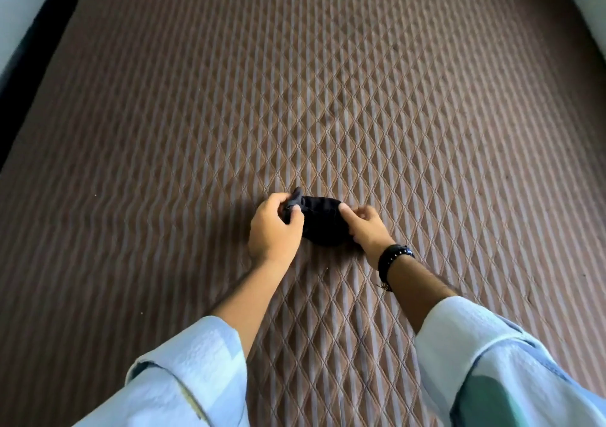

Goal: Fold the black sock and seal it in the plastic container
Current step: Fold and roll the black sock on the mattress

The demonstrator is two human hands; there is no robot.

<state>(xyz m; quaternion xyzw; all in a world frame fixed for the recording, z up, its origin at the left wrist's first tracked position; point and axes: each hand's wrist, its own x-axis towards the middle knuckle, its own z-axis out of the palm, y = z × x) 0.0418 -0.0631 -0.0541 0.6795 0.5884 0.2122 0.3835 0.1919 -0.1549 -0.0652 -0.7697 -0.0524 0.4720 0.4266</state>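
Both hands grip a bunched black sock (323, 221) on a quilted brown mattress (360, 115).

The left hand (273, 230) pinches the sock's left end, thumb and fingers closed on a raised flap of fabric. The right hand (365, 226), with a dark beaded bracelet (392, 257) at the wrist, pinches the right end. The sock lies in the near middle of the mattress, between the hands. Pale blue sleeves (196, 371) cover both forearms.
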